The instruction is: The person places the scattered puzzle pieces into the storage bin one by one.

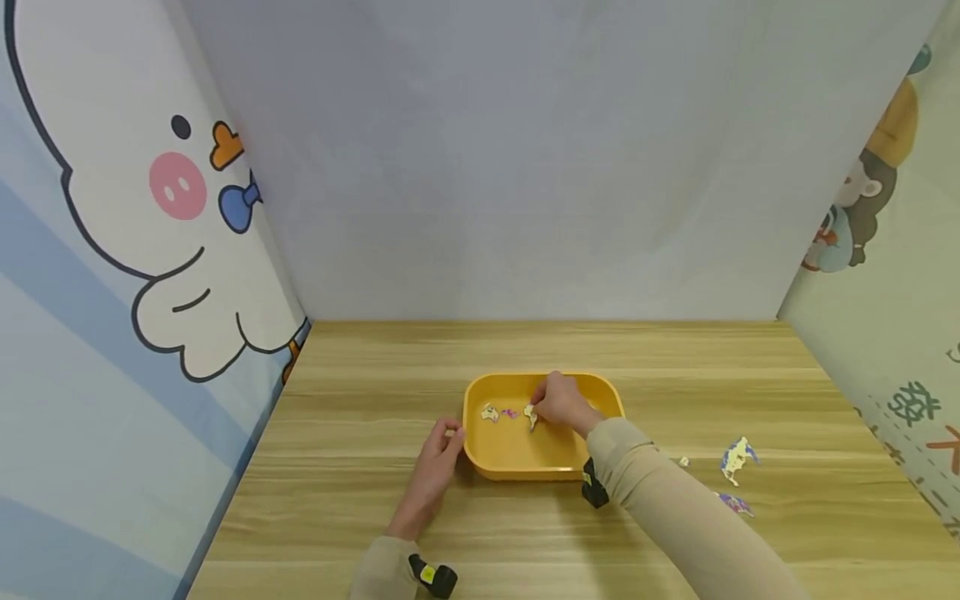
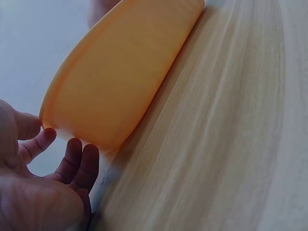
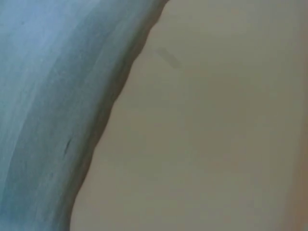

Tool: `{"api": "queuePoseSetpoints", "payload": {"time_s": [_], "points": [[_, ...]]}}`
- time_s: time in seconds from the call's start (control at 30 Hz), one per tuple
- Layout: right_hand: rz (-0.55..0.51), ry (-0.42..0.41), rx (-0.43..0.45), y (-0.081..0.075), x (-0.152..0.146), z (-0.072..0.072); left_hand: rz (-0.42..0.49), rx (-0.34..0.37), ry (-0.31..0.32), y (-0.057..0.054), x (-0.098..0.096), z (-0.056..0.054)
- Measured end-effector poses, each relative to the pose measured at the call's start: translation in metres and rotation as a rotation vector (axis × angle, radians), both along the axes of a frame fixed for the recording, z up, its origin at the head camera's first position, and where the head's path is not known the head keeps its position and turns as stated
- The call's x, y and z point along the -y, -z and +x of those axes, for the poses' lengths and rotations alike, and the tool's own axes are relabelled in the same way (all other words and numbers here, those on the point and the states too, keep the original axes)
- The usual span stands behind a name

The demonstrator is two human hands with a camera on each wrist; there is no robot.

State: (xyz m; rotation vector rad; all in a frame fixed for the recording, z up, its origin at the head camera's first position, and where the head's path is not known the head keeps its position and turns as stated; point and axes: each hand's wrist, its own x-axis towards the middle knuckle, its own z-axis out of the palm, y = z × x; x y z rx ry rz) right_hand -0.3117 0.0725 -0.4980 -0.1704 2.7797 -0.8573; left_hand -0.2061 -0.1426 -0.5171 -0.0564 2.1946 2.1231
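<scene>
A shallow yellow tray (image 1: 540, 473) stands on the wooden table. Inside lie a small pale cutout (image 1: 490, 413) and a small purple one (image 1: 510, 413). My right hand (image 1: 564, 402) reaches into the tray and pinches the upper end of another pale, irregular cutout (image 1: 531, 416). At the tray's left end, my left hand (image 1: 438, 454) holds the rim between thumb and forefinger. The left wrist view shows this hand (image 2: 43, 187) at the tray's outer wall (image 2: 110, 82), its other fingers bent beneath the rim. The right wrist view is blurred and shows no fingers.
Right of the tray lie a yellow-and-purple cutout (image 1: 738, 461), a purple one (image 1: 735, 503) partly behind the right sleeve (image 1: 675, 508), and a tiny pale scrap (image 1: 684, 462). A plain pale backdrop (image 1: 525, 167) rises behind the table, with printed cartoon panels at both sides.
</scene>
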Motion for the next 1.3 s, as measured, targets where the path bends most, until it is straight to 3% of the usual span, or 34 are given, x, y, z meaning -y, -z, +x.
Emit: {"api": "queuePoseSetpoints", "payload": {"time_s": [0.17, 0.47, 0.7, 0.9, 1.13, 1.3], "points": [[0.013, 0.008, -0.006, 0.000, 0.001, 0.000, -0.036, -0.015, -0.003, -0.019, -0.002, 0.009], [0.037, 0.009, -0.026, 0.001, 0.002, -0.001, -0.032, -0.014, -0.009, -0.023, -0.003, 0.010], [0.061, 0.007, -0.047, 0.002, 0.002, -0.001, -0.028, -0.014, -0.024, 0.014, 0.000, -0.005], [0.070, 0.017, -0.064, 0.002, -0.002, 0.000, -0.024, -0.022, -0.025, 0.018, -0.003, -0.005], [0.031, 0.026, -0.053, -0.009, -0.013, 0.005, -0.011, -0.038, -0.029, 0.022, -0.004, -0.007], [0.021, -0.019, -0.061, -0.016, -0.019, 0.008, -0.010, -0.028, -0.031, 0.025, -0.003, -0.007]]}}
